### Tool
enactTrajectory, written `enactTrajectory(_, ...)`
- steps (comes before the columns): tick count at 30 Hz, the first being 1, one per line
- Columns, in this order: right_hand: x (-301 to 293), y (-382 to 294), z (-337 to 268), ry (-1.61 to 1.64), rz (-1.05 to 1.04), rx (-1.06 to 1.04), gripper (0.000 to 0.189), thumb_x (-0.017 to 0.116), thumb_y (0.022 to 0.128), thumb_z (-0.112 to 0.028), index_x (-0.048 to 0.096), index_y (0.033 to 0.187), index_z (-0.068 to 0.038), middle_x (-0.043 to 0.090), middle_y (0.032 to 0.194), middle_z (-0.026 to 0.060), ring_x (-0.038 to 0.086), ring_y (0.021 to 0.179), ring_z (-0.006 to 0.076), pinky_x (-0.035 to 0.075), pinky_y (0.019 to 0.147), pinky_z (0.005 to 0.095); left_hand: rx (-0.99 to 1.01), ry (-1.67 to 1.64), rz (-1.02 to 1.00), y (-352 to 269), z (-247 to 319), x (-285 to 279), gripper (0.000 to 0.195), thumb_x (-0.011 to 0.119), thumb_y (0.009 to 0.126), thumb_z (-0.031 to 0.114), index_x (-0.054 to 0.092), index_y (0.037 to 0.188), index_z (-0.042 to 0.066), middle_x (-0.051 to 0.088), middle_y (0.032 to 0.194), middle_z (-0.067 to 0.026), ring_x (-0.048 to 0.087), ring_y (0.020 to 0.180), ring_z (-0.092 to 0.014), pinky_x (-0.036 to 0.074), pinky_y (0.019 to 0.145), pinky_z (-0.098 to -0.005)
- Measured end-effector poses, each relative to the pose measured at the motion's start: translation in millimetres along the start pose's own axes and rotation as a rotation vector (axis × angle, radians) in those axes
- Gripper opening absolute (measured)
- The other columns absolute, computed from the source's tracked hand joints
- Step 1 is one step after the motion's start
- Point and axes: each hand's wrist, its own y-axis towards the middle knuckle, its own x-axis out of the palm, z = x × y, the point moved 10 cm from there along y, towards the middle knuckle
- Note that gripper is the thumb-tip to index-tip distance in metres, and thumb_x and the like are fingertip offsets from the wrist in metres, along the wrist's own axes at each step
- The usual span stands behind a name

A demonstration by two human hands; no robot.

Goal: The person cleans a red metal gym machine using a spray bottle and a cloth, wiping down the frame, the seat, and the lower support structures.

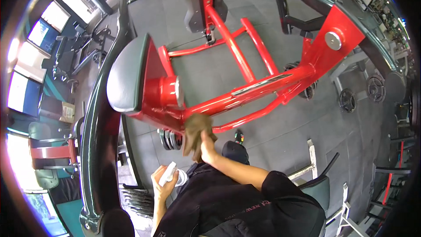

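Note:
A brown cloth [196, 135] is bunched in my right hand [208, 146] and lies against the red steel frame of a gym machine [213, 105], just below the joint of its crossbar. The cloth looks a little blurred. Lower and to the left, my left hand [161, 181] grips a white spray bottle [169, 173] by its neck, with the white trigger head upward; the body of the bottle is partly hidden by the fingers. Above the cloth, a red round tube with a silver end cap [178, 91] sits beside a dark padded cushion [126, 75].
Thick black tubes of the machine curve along the left [100, 144] and upper right [371, 49]. Black weight plates [169, 139] hang under the frame, and more are stacked [136, 200] at lower left. A white metal stand [310, 161] and a padded seat [317, 191] stand at right.

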Motion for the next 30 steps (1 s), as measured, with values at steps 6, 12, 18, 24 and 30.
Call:
enactTrajectory(6, -19.9, 125.5, 84.3, 0.456, 0.131, 0.152, 0.049, 0.041, 0.103, -0.047, 0.058, 0.125, -0.007, 0.066, 0.116, 0.0084, 0.062, 0.104, 0.0259, 0.049, 0.089, 0.0449, 0.104, 0.065, -0.081, -2.1, -10.4, -13.0, 0.016, 0.076, 0.074, 0.007, 0.069, 0.085, -0.002, 0.067, 0.077, -0.0145, 0.066, 0.067, -0.03, 0.052, 0.062, -0.0362)
enactTrajectory(12, 98.2, 14.1, 37.5, 0.639, -0.005, 0.208, 0.032, 0.054, 0.097, -0.04, 0.063, 0.108, -0.011, 0.067, 0.095, 0.0066, 0.065, 0.089, 0.0288, 0.053, 0.078, 0.0438, 0.012, 0.067, 0.039, -32.8, -51.7, -58.7, 0.014, 0.076, 0.074, 0.006, 0.069, 0.084, -0.001, 0.065, 0.074, -0.0135, 0.064, 0.064, -0.029, 0.05, 0.06, -0.0356)
enactTrajectory(18, 115.9, -26.3, -136.5, -0.474, -0.123, -0.545, 0.027, 0.059, 0.092, -0.032, 0.064, 0.107, -0.01, 0.066, 0.095, 0.0086, 0.063, 0.089, 0.0293, 0.053, 0.077, 0.0429, 0.014, 0.046, 0.021, -20.2, -52.3, -55.7, 0.012, 0.075, 0.074, 0.005, 0.069, 0.083, -0.001, 0.066, 0.074, -0.0142, 0.065, 0.062, -0.029, 0.05, 0.06, -0.0358)
enactTrajectory(24, 90.4, -6.4, -64.1, -2.06, 0.04, -0.703, 0.04, 0.056, 0.088, -0.024, 0.058, 0.123, -0.005, 0.06, 0.115, 0.0145, 0.057, 0.105, 0.0276, 0.048, 0.087, 0.0423, 0.126, -0.033, 0.001, -1.0, -29.0, -44.6, 0.014, 0.074, 0.072, 0.005, 0.07, 0.084, -0.001, 0.065, 0.074, -0.0135, 0.063, 0.064, -0.029, 0.049, 0.06, -0.0362)
enactTrajectory(30, -47.4, -73.2, -214.9, -1.003, 0.25, -0.628, 0.047, 0.048, 0.103, -0.028, 0.041, 0.144, -0.006, 0.044, 0.146, 0.0112, 0.046, 0.131, 0.0202, 0.04, 0.109, 0.0377, 0.137, -0.081, 0.029, -0.3, -26.1, -37.1, 0.014, 0.075, 0.073, 0.004, 0.068, 0.084, -0.001, 0.067, 0.077, -0.0141, 0.065, 0.067, -0.03, 0.051, 0.062, -0.0362)
